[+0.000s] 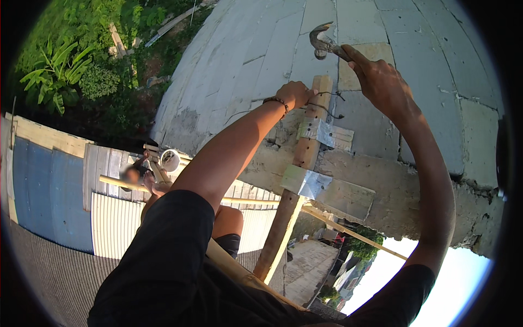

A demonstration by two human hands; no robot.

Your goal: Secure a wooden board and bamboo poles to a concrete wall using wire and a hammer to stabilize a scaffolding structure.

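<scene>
My right hand (384, 84) is raised over the wall at the upper right and grips the handle of a claw hammer (329, 47). The hammer's metal head is up and to the left, apart from the wood. My left hand (296, 94) is closed at the left edge of an upright wooden beam (322, 83), near its top end. What its fingers hold, if anything, is hidden. Dark wires (329, 113) stick out to the right of the beam. Lower down, two shiny metal straps (322, 132) wrap across the beam, each with a flat piece extending right.
A grey block wall (359, 122) fills the upper area above a rough concrete ledge (376, 174). Bamboo poles (234, 264) cross below me. Far down at left are corrugated roofs (114, 218), a white bucket (170, 160), another person (131, 174) and green plants (57, 71).
</scene>
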